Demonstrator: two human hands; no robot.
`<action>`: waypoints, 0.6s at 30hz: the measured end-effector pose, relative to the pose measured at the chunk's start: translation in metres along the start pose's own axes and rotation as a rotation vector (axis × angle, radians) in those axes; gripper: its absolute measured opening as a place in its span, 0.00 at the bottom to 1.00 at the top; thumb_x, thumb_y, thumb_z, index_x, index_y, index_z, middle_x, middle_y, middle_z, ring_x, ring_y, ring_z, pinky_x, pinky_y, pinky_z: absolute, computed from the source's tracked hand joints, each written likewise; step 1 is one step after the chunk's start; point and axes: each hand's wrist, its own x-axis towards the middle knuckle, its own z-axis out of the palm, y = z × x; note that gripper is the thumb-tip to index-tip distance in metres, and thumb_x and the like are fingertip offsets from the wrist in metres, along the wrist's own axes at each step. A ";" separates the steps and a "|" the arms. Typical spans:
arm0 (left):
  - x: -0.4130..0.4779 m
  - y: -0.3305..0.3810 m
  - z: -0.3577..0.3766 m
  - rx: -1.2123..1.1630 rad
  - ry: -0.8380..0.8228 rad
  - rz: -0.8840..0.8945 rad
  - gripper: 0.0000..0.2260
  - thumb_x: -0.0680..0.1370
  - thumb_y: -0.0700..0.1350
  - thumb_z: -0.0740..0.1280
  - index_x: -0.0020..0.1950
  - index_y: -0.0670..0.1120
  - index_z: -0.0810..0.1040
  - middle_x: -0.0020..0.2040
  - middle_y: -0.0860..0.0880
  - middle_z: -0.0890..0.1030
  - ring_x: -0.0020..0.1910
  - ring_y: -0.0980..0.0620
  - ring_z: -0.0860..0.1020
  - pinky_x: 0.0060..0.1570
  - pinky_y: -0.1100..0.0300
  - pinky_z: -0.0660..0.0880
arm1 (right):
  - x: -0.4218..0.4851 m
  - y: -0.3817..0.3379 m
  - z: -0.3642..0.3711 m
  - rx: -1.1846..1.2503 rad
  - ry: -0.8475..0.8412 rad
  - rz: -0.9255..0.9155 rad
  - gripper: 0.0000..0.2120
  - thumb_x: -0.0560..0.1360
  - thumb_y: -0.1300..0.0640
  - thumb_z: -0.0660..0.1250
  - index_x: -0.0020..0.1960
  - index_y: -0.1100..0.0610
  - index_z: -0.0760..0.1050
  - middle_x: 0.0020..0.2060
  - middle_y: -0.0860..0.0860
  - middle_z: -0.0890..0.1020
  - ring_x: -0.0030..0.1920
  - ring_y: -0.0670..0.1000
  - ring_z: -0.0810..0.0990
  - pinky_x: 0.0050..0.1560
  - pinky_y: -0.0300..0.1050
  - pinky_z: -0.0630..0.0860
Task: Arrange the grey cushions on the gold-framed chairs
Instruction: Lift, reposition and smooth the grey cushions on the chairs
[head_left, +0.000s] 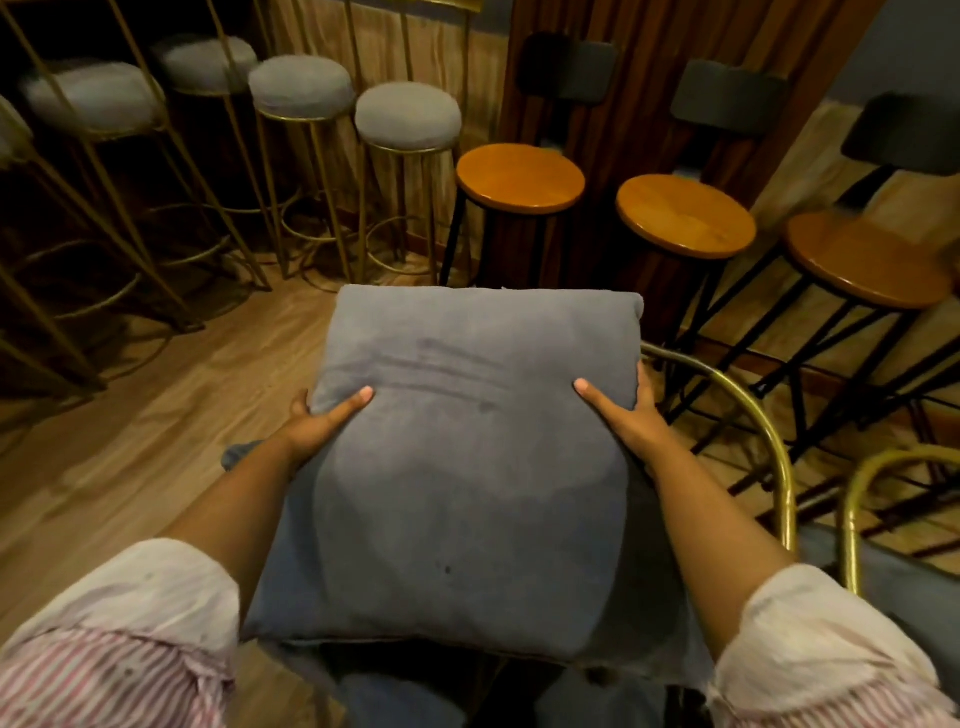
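gripping one grey cushion (467, 467), two hands (left hand (322, 421), right hand (628, 415))

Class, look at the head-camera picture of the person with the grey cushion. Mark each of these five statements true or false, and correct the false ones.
1. Both hands hold the grey cushion. True: the left hand and the right hand grip its opposite edges.
2. The cushion is round. False: it is roughly square.
3. The wooden-seated stools have gold legs. False: their legs are black.
4. A curved gold chair frame shows just right of the cushion. True.
5. The grey-topped stools stand right of the wooden ones. False: they stand to the left.
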 end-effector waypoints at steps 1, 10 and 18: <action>0.000 -0.003 0.002 -0.026 0.019 0.013 0.49 0.67 0.63 0.72 0.79 0.47 0.50 0.77 0.44 0.63 0.73 0.42 0.66 0.69 0.51 0.63 | -0.005 0.005 -0.002 0.009 -0.007 0.011 0.52 0.63 0.38 0.75 0.77 0.41 0.47 0.75 0.51 0.63 0.70 0.59 0.68 0.66 0.57 0.69; -0.072 0.002 -0.014 -0.078 0.001 0.332 0.36 0.66 0.59 0.74 0.71 0.51 0.68 0.69 0.46 0.74 0.66 0.43 0.73 0.58 0.56 0.68 | -0.100 0.005 -0.035 0.197 0.118 -0.037 0.43 0.66 0.44 0.75 0.75 0.45 0.58 0.68 0.51 0.72 0.60 0.56 0.75 0.55 0.50 0.72; -0.157 0.046 0.002 -0.110 -0.173 0.488 0.38 0.65 0.62 0.74 0.71 0.52 0.68 0.69 0.48 0.74 0.65 0.44 0.74 0.57 0.53 0.71 | -0.212 0.009 -0.102 0.311 0.343 -0.149 0.47 0.55 0.38 0.79 0.71 0.48 0.67 0.62 0.50 0.77 0.58 0.54 0.78 0.59 0.52 0.76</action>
